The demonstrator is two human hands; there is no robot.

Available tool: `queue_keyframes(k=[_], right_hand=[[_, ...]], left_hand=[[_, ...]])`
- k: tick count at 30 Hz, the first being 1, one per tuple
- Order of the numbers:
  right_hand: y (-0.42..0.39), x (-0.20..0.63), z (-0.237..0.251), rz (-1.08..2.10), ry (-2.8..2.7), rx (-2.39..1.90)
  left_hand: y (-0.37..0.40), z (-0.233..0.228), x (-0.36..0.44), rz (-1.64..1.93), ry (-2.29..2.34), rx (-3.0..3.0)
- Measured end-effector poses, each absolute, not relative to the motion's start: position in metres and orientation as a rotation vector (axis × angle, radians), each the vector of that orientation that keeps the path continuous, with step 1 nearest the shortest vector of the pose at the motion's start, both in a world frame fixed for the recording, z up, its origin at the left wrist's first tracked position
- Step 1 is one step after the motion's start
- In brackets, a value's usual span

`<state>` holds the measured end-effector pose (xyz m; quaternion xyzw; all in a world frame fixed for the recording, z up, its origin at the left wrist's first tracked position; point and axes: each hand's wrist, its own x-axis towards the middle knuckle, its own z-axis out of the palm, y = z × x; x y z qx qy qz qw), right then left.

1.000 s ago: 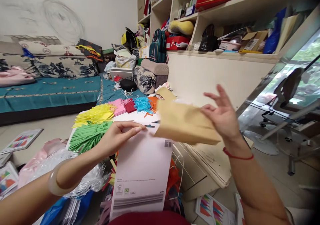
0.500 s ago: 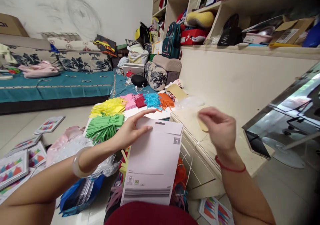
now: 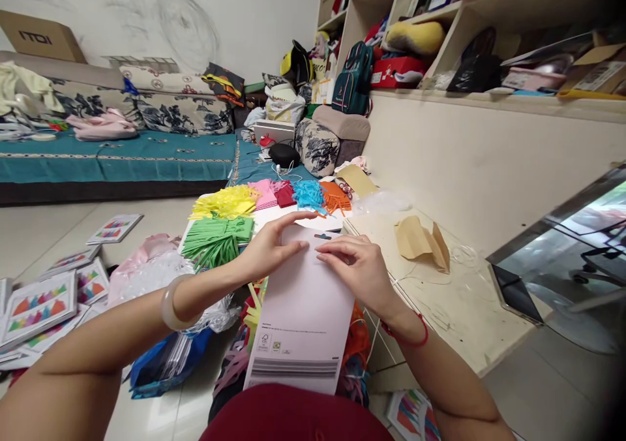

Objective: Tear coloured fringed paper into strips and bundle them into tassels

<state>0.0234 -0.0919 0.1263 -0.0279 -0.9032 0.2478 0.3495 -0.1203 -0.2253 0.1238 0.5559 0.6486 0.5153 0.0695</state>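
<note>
A white printed card package (image 3: 298,304) with a hang hole at its top stands tilted against my lap, its plain back facing me. My left hand (image 3: 274,248) grips its upper left edge, thumb on the face and fingers over the top. Against the upper part, just below the hang hole, my right hand (image 3: 359,268) has thumb and fingertips pinched together; anything between them is too small to make out. Colourful tassel material, with orange strips (image 3: 358,333) visible, lies partly hidden behind the package.
Green paper fringe (image 3: 215,239), yellow fringe (image 3: 225,201) and other coloured bundles lie on a white surface ahead. To the right, brown paper (image 3: 421,242) and a phone (image 3: 513,294) rest on a cream cabinet (image 3: 469,336). Printed packs (image 3: 42,307) and a blue bag (image 3: 169,363) are on the floor.
My right hand has come left and down from above the cabinet onto the top of the package, uncovering the brown paper. My left hand keeps its hold. The view has turned slightly left.
</note>
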Motion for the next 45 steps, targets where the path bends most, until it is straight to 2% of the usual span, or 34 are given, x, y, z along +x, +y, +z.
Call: queue_keyframes(k=[9, 16, 40, 43, 45], right_hand=[[-0.087, 0.021, 0.108, 0.231, -2.281, 0.010], [-0.081, 0.015, 0.106, -0.122, -2.291, -0.173], [-0.083, 0.009, 0.097, 0.172, -2.371, -0.386], [-0.077, 0.004, 0.095, 0.411, -2.302, -0.359], [-0.070, 0.005, 0.090, 0.728, -2.177, -0.328]], left_hand=[[-0.224, 0.120, -0.122, 1.555, 1.939, 1.645], [-0.227, 0.116, -0.124, 1.560, 1.864, 1.546], [-0.227, 0.108, -0.126, 1.630, 1.731, 1.343], [-0.226, 0.115, -0.126, 1.647, 1.834, 1.412], [-0.224, 0.121, -0.129, 1.668, 1.942, 1.460]])
